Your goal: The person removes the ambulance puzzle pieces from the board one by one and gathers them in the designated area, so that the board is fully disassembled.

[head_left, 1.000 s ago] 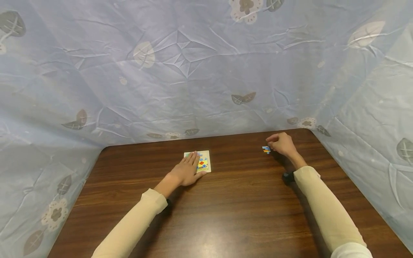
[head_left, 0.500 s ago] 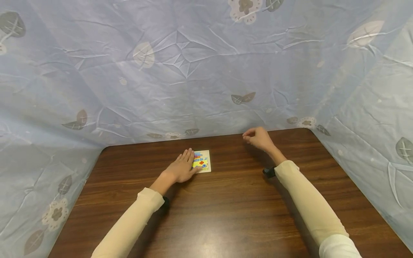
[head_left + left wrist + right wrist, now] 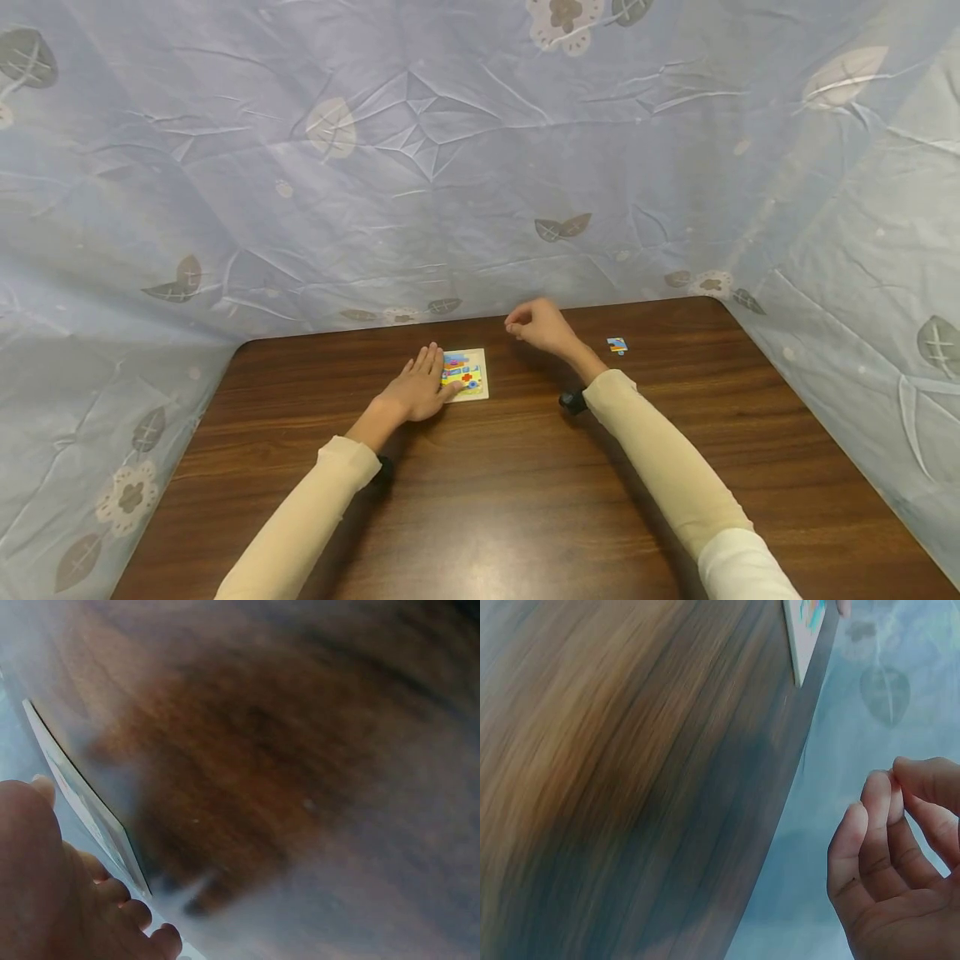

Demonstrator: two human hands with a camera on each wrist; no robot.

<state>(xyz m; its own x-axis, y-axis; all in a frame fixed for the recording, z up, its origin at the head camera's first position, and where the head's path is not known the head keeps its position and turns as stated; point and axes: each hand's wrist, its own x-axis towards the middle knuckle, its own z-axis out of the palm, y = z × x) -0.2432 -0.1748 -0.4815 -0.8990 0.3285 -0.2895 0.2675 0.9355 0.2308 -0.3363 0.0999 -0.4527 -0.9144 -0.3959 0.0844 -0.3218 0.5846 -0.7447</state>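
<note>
A small square jigsaw puzzle (image 3: pixel 476 367) with a cream border lies near the table's far edge, showing a yellow vehicle with a red cross. My left hand (image 3: pixel 414 390) rests flat at its left side, fingers straight, covering part of the picture. In the left wrist view, the puzzle's edge (image 3: pixel 86 796) stands beside the thumb and fingertips of that hand (image 3: pixel 45 881). Right of the puzzle, my right hand (image 3: pixel 546 327) hovers over the table, its fingers loosely bent. The right wrist view shows its thumb meeting a fingertip (image 3: pixel 901 766), with nothing visible between them.
A loose blue, yellow and red puzzle piece (image 3: pixel 618 344) lies right of my right forearm on the brown wooden table (image 3: pixel 495 483). A pale blue patterned cloth (image 3: pixel 480 192) hangs behind the table and along both sides.
My right hand has moved left from beside the loose piece toward the puzzle, and the piece stays behind at the right. My left hand has slid slightly left, uncovering more of the picture.
</note>
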